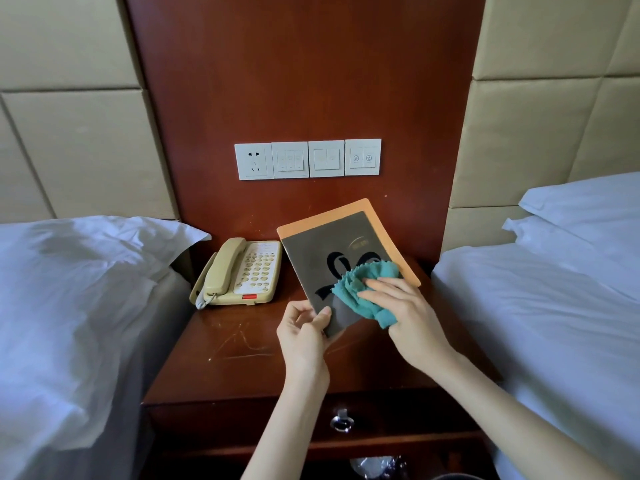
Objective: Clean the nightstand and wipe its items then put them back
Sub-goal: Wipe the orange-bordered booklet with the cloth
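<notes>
The left hand [304, 327] pinches the low corner of the gray and orange booklet [322, 258] and holds it up over the nightstand [225, 358]. The right hand [398, 306] presses a green cloth [356, 282] on its cover with flat fingers. A phone [242, 271] sits at the back left. White beds [69, 289] stand on both sides.

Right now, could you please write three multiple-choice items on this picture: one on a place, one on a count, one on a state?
1. Where is the telephone? A) on the nightstand, left side B) on the right bed C) in a drawer
2. How many white wall plates? A) two B) four C) six
3. The right hand is: A) idle B) lifting the handset C) pressing the teal cloth on the booklet
Key: 1A, it stands beside the left bed; 2B, four in a row; 3C, its fingers lie on the cloth.
</notes>
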`<state>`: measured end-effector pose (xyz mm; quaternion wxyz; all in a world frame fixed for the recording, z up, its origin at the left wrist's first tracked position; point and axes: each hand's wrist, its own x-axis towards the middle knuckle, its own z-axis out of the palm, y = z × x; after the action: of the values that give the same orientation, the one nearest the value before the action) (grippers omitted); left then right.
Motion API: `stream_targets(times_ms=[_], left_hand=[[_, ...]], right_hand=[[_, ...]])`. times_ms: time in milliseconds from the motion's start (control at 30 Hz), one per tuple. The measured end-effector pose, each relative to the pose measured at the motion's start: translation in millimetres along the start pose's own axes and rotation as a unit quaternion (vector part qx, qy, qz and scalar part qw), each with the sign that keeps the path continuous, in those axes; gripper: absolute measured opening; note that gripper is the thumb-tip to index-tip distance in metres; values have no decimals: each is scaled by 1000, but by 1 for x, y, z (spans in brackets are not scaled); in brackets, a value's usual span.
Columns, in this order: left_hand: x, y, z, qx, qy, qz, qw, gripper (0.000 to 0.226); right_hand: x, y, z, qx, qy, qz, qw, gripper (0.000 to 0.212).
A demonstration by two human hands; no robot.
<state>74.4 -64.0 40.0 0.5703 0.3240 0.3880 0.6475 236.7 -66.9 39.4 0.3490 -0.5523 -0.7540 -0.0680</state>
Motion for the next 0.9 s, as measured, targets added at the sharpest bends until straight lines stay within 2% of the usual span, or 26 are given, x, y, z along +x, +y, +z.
stream_targets(times_ms=[233, 333, 400, 500, 567, 600, 633, 700, 733, 767, 833, 900], left_hand=[[-1, -1, 4, 65, -25, 52, 996, 22], [0, 1, 4, 118, -14, 93, 989, 25], [-2, 1, 4, 160, 0, 124, 979, 25], [-6, 3, 6, 227, 20, 189, 955, 26], [-8, 3, 9, 262, 24, 231, 936, 25], [-8, 2, 10, 281, 21, 252, 926, 24], [-9, 1, 11, 302, 17, 275, 912, 23], [-8, -3, 12, 354, 10, 333, 874, 21], [-8, -5, 12, 381, 11, 364, 850, 20], [-7, -6, 12, 406, 14, 388, 827, 21], [-3, -5, 11, 444, 25, 425, 788, 28], [0, -3, 11, 458, 37, 451, 765, 34]], right_hand=[[12, 6, -3, 36, 55, 78, 995, 65], [22, -1, -11, 145, 72, 179, 970, 63], [34, -7, -21, 283, 87, 290, 910, 61], [50, -12, -37, 480, 131, 424, 756, 42], [59, -17, -47, 599, 141, 445, 650, 30], [61, -21, -52, 646, 137, 440, 608, 28], [63, -24, -57, 678, 134, 429, 582, 25], [63, -25, -63, 713, 140, 413, 549, 23], [62, -22, -65, 726, 143, 399, 541, 29], [59, -20, -66, 734, 144, 387, 540, 34], [53, -14, -67, 730, 140, 368, 559, 31], [45, -8, -67, 729, 123, 360, 569, 39]])
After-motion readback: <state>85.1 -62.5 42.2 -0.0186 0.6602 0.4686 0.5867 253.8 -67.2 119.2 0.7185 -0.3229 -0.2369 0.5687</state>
